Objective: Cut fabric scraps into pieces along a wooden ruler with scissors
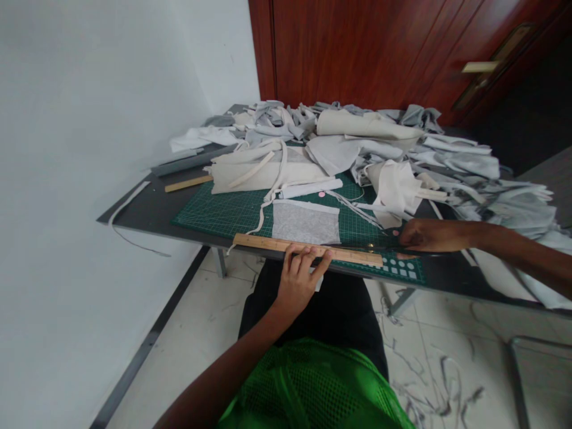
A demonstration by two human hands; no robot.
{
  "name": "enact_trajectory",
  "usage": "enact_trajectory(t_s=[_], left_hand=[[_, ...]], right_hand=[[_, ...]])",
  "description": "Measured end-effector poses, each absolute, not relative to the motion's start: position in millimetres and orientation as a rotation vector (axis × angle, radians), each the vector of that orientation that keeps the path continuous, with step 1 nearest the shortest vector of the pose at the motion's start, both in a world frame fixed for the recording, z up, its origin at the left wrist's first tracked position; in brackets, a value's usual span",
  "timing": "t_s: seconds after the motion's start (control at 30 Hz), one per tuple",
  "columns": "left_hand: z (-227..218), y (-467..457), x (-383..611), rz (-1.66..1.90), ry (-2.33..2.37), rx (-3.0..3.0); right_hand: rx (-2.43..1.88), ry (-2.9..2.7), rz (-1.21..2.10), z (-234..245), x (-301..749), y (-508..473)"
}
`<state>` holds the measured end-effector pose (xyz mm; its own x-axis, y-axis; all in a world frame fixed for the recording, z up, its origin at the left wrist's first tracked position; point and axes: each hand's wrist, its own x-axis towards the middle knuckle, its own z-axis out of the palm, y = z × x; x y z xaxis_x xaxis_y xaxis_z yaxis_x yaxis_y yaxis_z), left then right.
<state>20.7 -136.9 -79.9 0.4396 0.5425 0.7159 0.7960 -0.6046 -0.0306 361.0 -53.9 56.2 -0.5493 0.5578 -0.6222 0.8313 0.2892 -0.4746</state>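
Note:
A long wooden ruler [268,244] lies along the near edge of a green cutting mat [223,211]. My left hand [301,274] presses its fingers flat on the ruler's middle, thumb under the table edge. Behind the ruler lies a grey fabric rectangle [306,222]. My right hand [424,235] is closed at the ruler's right end on a dark tool I cannot make out, which lies low along the mat edge.
A heap of grey and cream fabric pieces [357,143] covers the back and right of the dark table [147,208]. A second wooden ruler [187,183] lies at the left. Fabric scraps [429,369] litter the tiled floor. A wall is at the left, a wooden door behind.

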Motion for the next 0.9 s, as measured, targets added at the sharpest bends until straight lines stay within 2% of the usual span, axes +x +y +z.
enact_trajectory(t_s=[0.43,0.7,0.9], left_hand=[[-79,-137,21,-0.968,-1.141,-2.331],[-80,-137,22,-0.987,-1.138,-2.324],[-81,-137,21,-0.97,-1.145,-2.342]], right_hand=[[1.195,2.287,-0.923,63,341,-53],[1.266,2.383,-0.357,62,342,-67],[1.264,2.427,-0.199,57,339,-75]])
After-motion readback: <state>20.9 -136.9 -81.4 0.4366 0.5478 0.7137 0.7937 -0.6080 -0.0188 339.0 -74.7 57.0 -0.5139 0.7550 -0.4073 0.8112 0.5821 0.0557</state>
